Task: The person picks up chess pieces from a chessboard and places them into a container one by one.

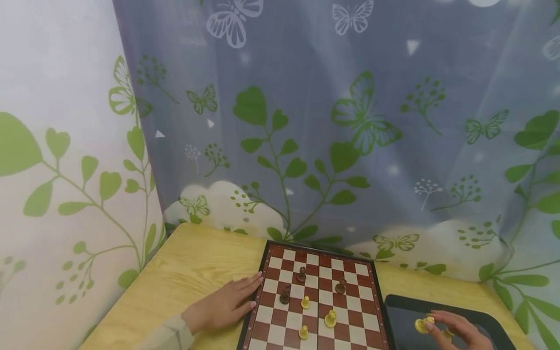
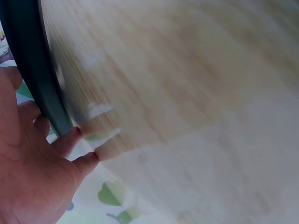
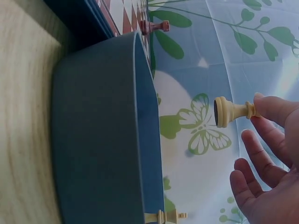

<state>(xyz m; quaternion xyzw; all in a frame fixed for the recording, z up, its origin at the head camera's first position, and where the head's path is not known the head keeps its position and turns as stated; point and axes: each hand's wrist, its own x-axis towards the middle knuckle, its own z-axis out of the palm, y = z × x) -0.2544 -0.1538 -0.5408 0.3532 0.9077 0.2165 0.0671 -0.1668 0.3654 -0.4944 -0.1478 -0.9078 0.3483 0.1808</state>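
Observation:
My right hand pinches a cream-yellow chess piece between thumb and index finger, above a dark tray. In the right wrist view the piece's dark-bottomed base points away from the fingers, which cover its top. My left hand lies on the table with fingertips at the left edge of a red-and-white chessboard. The left wrist view shows its straight fingers beside the board's dark side. On the board stand yellow pawns, a larger yellow piece and dark pieces.
The tray stands right of the board; another cream piece shows at its rim in the right wrist view. Behind the wooden table hangs a curtain printed with leaves and butterflies. A pale curtain hangs on the left.

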